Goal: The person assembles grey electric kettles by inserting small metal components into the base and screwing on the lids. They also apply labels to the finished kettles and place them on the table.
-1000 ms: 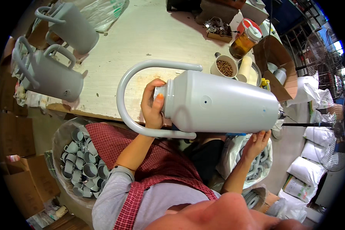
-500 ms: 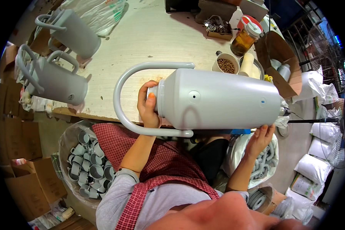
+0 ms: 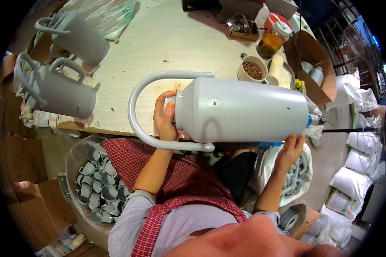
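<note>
A large light-grey vacuum jug (image 3: 253,111) lies on its side across the table's near edge, its mouth end to the left. A big U-shaped grey handle (image 3: 135,103) loops round that end. My left hand (image 3: 166,118) is closed round the neck and lid inside the loop. At the lower edge of the jug's base, my right hand (image 3: 291,152) holds it with the fingertips; part of the grip is hidden. A small hole with a brownish centre faces up near the shoulder, and a dark spot sits near the base. Behind the base shows a blue-and-metal tool (image 3: 315,120).
Two grey jugs (image 3: 64,94) with handles stand at the table's left. A cup of small brass-coloured parts (image 3: 252,70), an amber-filled jar (image 3: 270,43) and a cardboard box (image 3: 330,85) are at right. Bags of grey rings (image 3: 101,184) and grey handles (image 3: 294,180) flank my lap.
The jug has shifted slightly left at its base end, with my right hand following. More of the blue tool shows behind it. The shoulder hole, dark before, now looks brownish.
</note>
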Motion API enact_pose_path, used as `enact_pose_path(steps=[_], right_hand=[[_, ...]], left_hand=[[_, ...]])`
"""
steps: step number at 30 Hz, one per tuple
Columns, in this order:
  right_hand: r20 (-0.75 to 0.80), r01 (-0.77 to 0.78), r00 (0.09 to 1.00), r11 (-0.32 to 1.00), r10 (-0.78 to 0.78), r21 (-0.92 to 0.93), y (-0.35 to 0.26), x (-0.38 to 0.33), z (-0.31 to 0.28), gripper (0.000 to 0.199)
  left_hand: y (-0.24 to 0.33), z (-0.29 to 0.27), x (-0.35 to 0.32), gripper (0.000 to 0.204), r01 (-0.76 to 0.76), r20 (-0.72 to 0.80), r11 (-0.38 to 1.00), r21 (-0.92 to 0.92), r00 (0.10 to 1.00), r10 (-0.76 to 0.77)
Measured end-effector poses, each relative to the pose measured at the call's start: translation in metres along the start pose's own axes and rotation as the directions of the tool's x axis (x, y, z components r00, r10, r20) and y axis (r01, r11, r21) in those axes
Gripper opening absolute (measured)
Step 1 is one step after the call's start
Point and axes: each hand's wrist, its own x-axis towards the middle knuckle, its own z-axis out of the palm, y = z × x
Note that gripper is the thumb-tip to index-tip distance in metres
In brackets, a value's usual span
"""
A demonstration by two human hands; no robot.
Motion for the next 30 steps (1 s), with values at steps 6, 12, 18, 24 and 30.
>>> enact_pose_path(steps=[6,12,18,24,30], right_hand=[[-0.005,-0.163,0.986,0.959,0.166,-0.234,0.000,-0.009,0.007,0.043],[-0.093,0.041,0.987,0.765,-0.131,-0.643,0.034,-0.028,-0.094,0.046],[0.712,0.707,0.657,0.128,0.248,-0.696,0.091,0.027,-0.163,0.035],[0.376,0.383,0.921,0.415,-0.101,-0.825,0.008,0.041,-0.194,0.025],[0.511,0.645,0.764,0.483,-0.393,-0.592,-0.098,0.030,-0.099,0.026]], left_hand=[[-0.031,-0.046,0.009,0.049,-0.134,0.040,0.981,0.142,0.991,0.129],[-0.010,-0.050,-0.002,0.055,-0.432,-0.013,0.819,0.378,0.882,0.471],[-0.024,-0.071,0.003,0.051,-0.271,-0.119,0.920,0.285,0.942,0.314],[-0.030,-0.089,0.005,0.059,-0.067,-0.046,0.996,0.052,0.997,0.069],[-0.044,-0.105,0.016,0.062,-0.145,0.188,0.980,0.138,0.975,0.118]])
